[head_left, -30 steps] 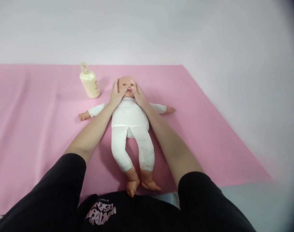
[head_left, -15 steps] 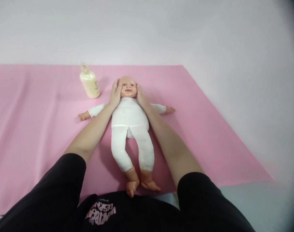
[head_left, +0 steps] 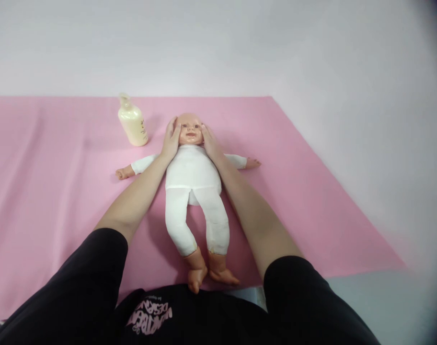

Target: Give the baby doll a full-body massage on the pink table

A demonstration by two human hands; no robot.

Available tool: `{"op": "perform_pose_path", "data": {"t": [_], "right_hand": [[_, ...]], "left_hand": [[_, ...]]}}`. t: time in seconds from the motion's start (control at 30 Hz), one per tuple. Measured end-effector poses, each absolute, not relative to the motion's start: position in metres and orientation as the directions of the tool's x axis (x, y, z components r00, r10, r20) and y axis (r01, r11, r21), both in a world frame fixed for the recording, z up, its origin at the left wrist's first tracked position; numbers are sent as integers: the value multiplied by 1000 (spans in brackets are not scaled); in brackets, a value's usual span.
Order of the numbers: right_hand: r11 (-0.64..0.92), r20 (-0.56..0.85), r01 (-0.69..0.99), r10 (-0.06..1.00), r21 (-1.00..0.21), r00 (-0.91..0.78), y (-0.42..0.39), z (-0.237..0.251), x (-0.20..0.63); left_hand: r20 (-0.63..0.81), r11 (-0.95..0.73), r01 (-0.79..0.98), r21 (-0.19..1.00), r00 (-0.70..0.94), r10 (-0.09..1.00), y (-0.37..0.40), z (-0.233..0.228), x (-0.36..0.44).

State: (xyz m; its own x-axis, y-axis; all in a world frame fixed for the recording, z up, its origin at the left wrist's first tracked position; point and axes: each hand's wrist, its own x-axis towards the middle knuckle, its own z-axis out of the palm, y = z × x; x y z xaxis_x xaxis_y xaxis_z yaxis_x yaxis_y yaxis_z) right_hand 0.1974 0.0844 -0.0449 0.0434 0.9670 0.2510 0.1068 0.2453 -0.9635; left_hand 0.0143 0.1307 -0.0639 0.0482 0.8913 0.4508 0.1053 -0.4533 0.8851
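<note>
A baby doll [head_left: 193, 167] in a white suit lies on its back, feet towards me and arms spread to the sides. My left hand [head_left: 171, 139] rests against the left side of the doll's head, its fingers stretched out along the cheek and temple. On the opposite side, my right hand [head_left: 210, 143] lies the same way, fingers straight and touching the doll's cheek near the eye. Neither hand is wrapped round anything; the palms are mostly hidden against the head. My forearms pass over the doll's upper arms.
A pale yellow pump bottle [head_left: 132, 125] stands to the left of the doll's head. Beneath everything is a pink sheet [head_left: 293, 201], creased at the left. A white wall [head_left: 204, 48] rises behind the far edge.
The fingers of my right hand have shifted very slightly inward and up on the doll's cheek. Otherwise the doll, bottle and left hand look almost unmoved.
</note>
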Motion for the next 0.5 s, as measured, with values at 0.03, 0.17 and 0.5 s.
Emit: {"op": "perform_pose_path", "data": {"t": [0.03,0.17,0.5], "right_hand": [[248,254,114,966,-962,48,83,-43,197],[240,246,107,968,-965,44,83,-43,196],[222,233,129,969,-967,77,93,-55,200]], "left_hand": [[452,-455,113,883,53,890,130,-63,14],[457,-460,110,881,51,888,132,-64,14],[456,-457,73,887,27,890,131,-65,13]]}}
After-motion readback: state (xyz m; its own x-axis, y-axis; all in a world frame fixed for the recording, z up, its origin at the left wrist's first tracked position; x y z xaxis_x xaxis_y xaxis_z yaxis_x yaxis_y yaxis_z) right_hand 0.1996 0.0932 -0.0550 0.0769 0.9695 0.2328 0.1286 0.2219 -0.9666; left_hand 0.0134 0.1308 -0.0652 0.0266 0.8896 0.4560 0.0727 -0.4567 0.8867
